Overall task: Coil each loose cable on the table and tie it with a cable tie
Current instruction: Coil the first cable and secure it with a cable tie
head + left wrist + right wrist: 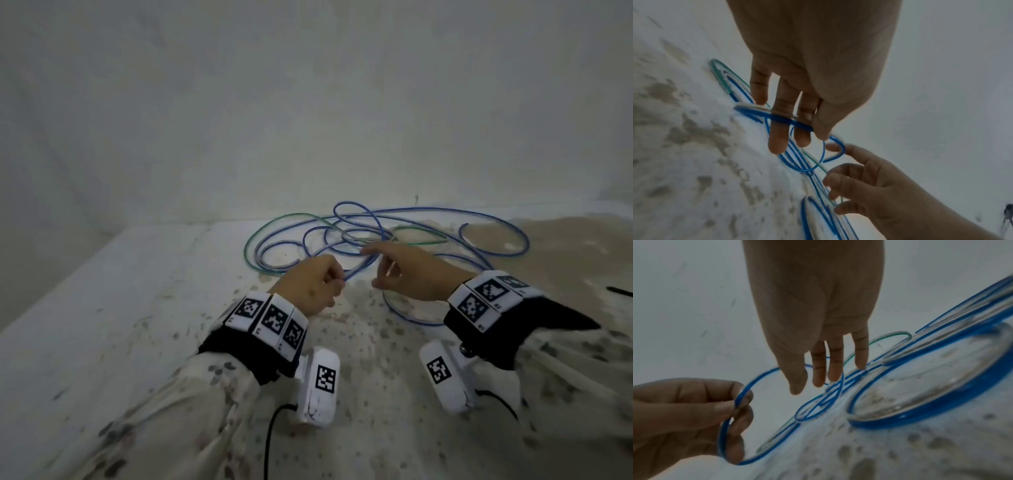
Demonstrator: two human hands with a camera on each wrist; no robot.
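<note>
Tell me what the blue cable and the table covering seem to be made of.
The blue cable looks like thin wire in a smooth, glossy plastic jacket: it shines and springs into open loops. The table covering appears to be a matte, pale cloth or sheet with blotchy brown-grey speckles; the frames do not settle which.

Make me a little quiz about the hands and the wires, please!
1. True or false: the left hand pinches the blue cable.
2. Which other cable colour lies tangled with the blue one? A red, B green, C yellow.
3. Fill in: the right hand's fingers are ____, with no grip on anything.

Key: 1 true, the right wrist view shows the pinch. 2 B, the green cable. 3 open.
</note>
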